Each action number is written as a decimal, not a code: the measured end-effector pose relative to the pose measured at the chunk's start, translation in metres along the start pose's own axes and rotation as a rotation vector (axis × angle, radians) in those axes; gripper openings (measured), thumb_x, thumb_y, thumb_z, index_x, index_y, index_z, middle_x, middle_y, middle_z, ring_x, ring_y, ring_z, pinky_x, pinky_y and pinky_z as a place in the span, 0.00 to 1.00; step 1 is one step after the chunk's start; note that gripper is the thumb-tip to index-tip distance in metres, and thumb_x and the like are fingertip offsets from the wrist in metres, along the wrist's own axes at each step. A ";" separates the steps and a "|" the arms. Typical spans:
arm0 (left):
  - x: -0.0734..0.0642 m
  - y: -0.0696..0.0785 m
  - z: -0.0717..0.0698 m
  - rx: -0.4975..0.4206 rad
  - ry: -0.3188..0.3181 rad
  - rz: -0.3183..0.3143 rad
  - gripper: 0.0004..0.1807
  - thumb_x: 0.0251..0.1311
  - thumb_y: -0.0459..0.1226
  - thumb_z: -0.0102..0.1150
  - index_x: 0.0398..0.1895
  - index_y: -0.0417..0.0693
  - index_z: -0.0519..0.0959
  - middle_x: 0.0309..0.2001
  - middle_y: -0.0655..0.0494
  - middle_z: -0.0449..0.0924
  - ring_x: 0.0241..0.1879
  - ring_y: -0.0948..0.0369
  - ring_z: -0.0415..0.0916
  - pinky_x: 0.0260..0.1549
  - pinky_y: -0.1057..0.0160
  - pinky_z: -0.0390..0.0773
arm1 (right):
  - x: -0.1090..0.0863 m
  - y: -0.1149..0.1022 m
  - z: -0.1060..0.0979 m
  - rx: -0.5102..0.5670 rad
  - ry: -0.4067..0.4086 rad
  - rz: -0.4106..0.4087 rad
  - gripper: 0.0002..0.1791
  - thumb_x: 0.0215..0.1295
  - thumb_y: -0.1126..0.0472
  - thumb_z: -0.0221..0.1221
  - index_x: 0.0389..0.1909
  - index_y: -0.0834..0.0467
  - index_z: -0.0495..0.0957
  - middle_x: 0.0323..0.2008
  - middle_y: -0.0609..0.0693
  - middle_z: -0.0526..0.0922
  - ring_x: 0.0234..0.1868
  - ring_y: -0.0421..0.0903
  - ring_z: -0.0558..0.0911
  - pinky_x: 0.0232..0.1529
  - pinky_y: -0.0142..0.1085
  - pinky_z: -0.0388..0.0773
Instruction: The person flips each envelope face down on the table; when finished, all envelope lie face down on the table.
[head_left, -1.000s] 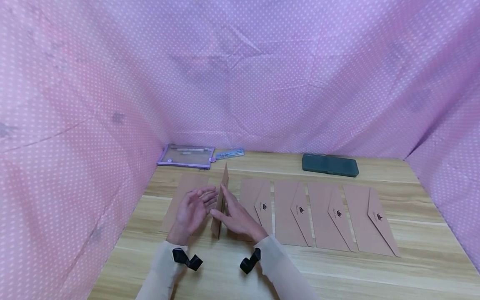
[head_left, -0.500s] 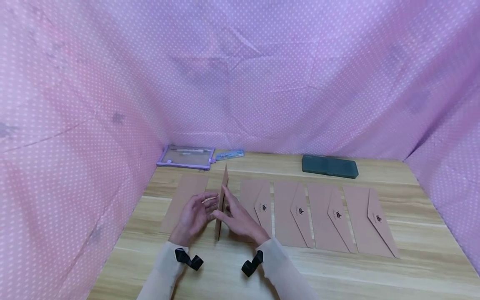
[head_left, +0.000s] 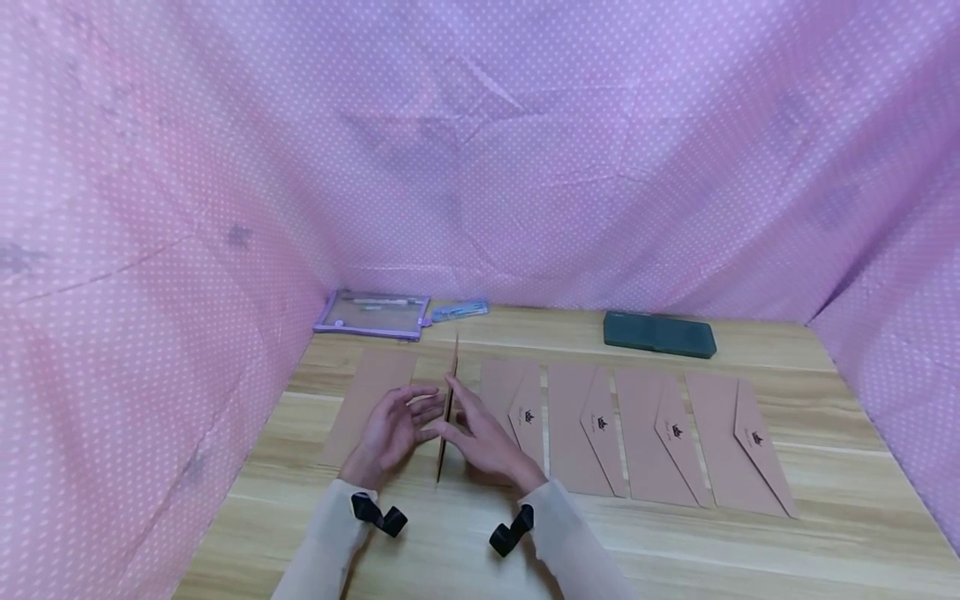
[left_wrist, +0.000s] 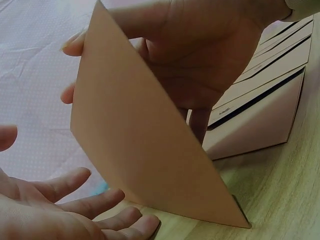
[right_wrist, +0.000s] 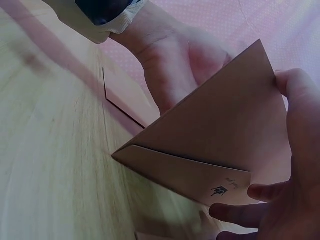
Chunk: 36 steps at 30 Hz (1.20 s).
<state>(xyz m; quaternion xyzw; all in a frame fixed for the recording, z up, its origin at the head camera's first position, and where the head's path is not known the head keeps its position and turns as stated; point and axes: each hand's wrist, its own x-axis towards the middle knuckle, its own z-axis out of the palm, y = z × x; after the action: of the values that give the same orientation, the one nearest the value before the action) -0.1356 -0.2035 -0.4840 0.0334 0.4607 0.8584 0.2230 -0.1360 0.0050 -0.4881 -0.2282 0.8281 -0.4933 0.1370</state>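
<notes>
A brown paper envelope (left_wrist: 125, 125) stands on its edge between the hands, seen nearly edge-on in the head view. My right hand (head_left: 486, 440) grips it from the right. In the right wrist view, the envelope's flap (right_wrist: 200, 175), with a dark crown print, faces that hand. On the plain side is my left hand (head_left: 392, 429), palm towards the envelope, fingers spread and slightly bent. Whether its fingertips touch the paper I cannot tell. Flat on the table beneath and beyond the left hand lies another plain-side-up envelope (head_left: 375, 375).
Several crown-printed envelopes lie in a row to the right, starting with one (head_left: 498, 383) beside my right hand. Along the back are a purple-edged clear pouch (head_left: 375, 315), a small blue packet (head_left: 460, 310) and a dark green case (head_left: 660, 335). A pink dotted curtain (head_left: 525, 167) surrounds the table.
The held envelope has turned from showing some of its plain side to nearly edge-on in the head view. Both hands have shifted slightly right. The flat envelopes stay in place.
</notes>
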 end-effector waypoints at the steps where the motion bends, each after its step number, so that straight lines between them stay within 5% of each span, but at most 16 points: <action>1: 0.000 0.000 0.000 0.004 0.003 -0.003 0.28 0.80 0.43 0.20 0.52 0.50 0.78 0.54 0.57 0.82 0.58 0.57 0.76 0.56 0.52 0.77 | -0.001 0.000 0.000 0.007 -0.001 0.005 0.40 0.74 0.37 0.48 0.76 0.23 0.34 0.82 0.43 0.43 0.81 0.53 0.52 0.74 0.62 0.58; 12: 0.001 0.000 -0.003 0.032 -0.007 -0.015 0.27 0.80 0.44 0.20 0.53 0.51 0.77 0.53 0.58 0.82 0.60 0.56 0.75 0.57 0.52 0.76 | -0.008 0.002 -0.007 0.127 0.016 -0.006 0.44 0.75 0.39 0.48 0.81 0.44 0.34 0.81 0.55 0.49 0.74 0.61 0.66 0.71 0.58 0.66; 18: 0.001 -0.001 -0.006 0.028 -0.013 -0.009 0.27 0.80 0.45 0.21 0.53 0.51 0.77 0.55 0.58 0.81 0.61 0.55 0.74 0.58 0.52 0.77 | -0.010 0.003 -0.008 0.123 0.042 0.042 0.45 0.76 0.43 0.49 0.80 0.42 0.29 0.82 0.49 0.39 0.80 0.59 0.54 0.76 0.59 0.55; 25: 0.000 0.000 -0.011 0.029 -0.006 -0.003 0.28 0.80 0.45 0.21 0.51 0.52 0.78 0.56 0.58 0.80 0.63 0.55 0.73 0.59 0.50 0.76 | -0.012 0.009 -0.012 0.150 0.064 0.089 0.48 0.74 0.47 0.53 0.81 0.54 0.32 0.82 0.56 0.38 0.81 0.58 0.48 0.79 0.57 0.49; 32: 0.000 -0.002 -0.012 0.029 0.001 -0.004 0.27 0.80 0.43 0.21 0.52 0.51 0.78 0.55 0.58 0.81 0.63 0.56 0.73 0.58 0.51 0.77 | -0.012 0.014 -0.016 0.144 0.129 0.128 0.50 0.69 0.54 0.60 0.80 0.63 0.38 0.76 0.68 0.57 0.68 0.61 0.72 0.70 0.55 0.68; 36: 0.000 -0.006 -0.011 0.051 0.056 -0.005 0.23 0.80 0.41 0.25 0.51 0.51 0.77 0.53 0.59 0.82 0.62 0.56 0.74 0.56 0.51 0.78 | -0.012 0.014 -0.016 0.139 0.161 0.158 0.49 0.67 0.58 0.61 0.79 0.65 0.41 0.72 0.71 0.64 0.63 0.60 0.77 0.66 0.54 0.73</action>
<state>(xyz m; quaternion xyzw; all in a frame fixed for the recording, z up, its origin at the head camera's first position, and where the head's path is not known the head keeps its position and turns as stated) -0.1367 -0.2095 -0.4951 0.0137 0.4887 0.8464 0.2111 -0.1366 0.0291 -0.4926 -0.1120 0.8158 -0.5537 0.1241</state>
